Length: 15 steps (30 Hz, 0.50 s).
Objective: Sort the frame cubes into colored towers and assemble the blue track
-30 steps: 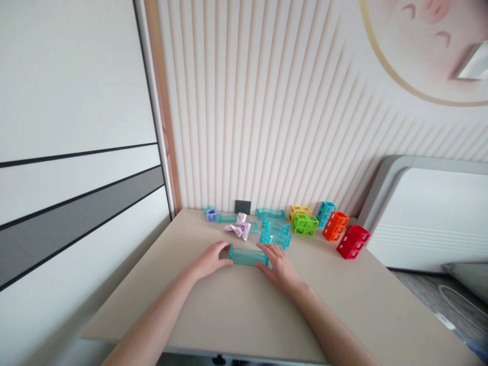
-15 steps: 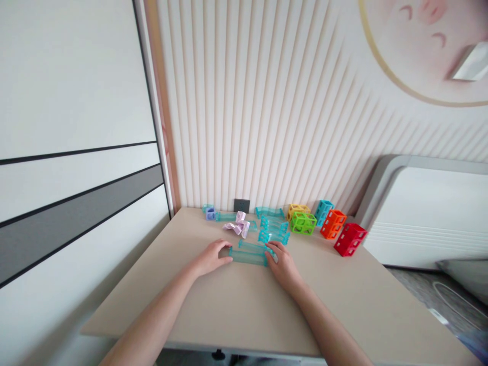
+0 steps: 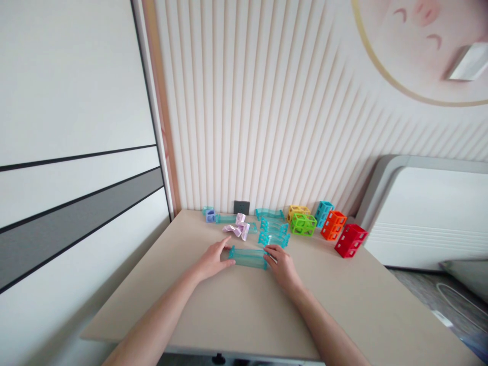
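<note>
A clear teal track piece [image 3: 247, 257] lies across the beige table [image 3: 236, 310] in front of me. My left hand [image 3: 213, 260] grips its left end with thumb and fingers pinched. Its right end is held by my right hand [image 3: 281, 262], fingers curled over it. Just behind it sits a pile of more teal track pieces [image 3: 273, 233].
Lilac connector pieces [image 3: 239, 226] lie behind my left hand. Hollow cube blocks stand at the back right: yellow [image 3: 298, 210], green [image 3: 304, 224], teal [image 3: 325, 211], orange [image 3: 334, 224], red [image 3: 351, 240]. A wall socket [image 3: 241, 207] sits in the ribbed wall. A white bed frame is at right.
Both hands stayed on the ends of the teal track piece; it tipped and shifted slightly, then settled flat again. The view moved a little.
</note>
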Tool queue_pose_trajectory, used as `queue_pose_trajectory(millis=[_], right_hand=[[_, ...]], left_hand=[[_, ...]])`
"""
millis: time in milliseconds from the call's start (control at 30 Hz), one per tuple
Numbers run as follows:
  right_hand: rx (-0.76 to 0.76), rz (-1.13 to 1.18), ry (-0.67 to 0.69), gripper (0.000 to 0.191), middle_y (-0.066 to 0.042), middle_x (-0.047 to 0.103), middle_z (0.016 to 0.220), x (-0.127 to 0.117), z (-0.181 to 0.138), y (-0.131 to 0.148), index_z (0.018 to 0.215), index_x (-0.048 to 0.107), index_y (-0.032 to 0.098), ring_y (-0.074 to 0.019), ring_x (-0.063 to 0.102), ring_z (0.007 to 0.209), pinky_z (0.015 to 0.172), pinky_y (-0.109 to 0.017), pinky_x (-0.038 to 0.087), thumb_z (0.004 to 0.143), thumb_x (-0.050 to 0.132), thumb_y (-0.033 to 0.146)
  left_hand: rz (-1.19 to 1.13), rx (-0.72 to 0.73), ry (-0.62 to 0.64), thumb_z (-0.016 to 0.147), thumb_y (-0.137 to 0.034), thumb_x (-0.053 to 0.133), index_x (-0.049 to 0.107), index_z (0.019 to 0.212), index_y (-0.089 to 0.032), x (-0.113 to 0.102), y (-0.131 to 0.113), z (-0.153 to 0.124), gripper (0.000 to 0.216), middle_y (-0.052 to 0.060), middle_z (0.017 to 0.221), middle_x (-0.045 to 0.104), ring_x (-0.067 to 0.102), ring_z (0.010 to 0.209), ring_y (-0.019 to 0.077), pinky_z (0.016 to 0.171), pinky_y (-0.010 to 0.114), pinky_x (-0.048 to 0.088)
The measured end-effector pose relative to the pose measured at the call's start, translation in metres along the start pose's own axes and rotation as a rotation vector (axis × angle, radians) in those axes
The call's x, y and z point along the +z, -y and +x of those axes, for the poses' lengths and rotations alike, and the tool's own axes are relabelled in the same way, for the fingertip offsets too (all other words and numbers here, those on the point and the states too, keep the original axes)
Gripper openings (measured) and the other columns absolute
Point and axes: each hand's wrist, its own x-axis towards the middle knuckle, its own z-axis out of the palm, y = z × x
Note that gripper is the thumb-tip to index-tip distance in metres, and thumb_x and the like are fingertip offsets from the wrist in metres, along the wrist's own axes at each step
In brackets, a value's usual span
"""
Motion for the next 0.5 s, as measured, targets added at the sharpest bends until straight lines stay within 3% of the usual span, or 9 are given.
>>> queue_pose_trajectory(millis=[300,500], right_hand=[[-0.044,0.095,-0.141,0.038,-0.013,0.074,0.111,0.005,-0.001,0.011,0.100,0.081,0.023,-0.0281,0.072,0.101,0.093,-0.042,0.057,0.095,0.055,0.050],[-0.035,0.112,-0.132,0.040,-0.014,0.074,0.111,0.006,-0.001,0.012,0.099,0.081,0.022,-0.0281,0.072,0.101,0.094,-0.042,0.056,0.095,0.056,0.053]], left_hand=[[-0.004,0.062,-0.022,0.080,-0.031,0.073,0.062,0.126,-0.021,0.003,0.000,0.005,0.048,0.010,0.118,0.071,0.066,0.110,0.0265,0.103,0.045,0.049],[-0.034,0.087,-0.033,0.080,-0.028,0.073,0.062,0.125,-0.022,0.000,0.002,0.007,0.046,0.009,0.116,0.069,0.065,0.108,0.0245,0.099,0.042,0.051]])
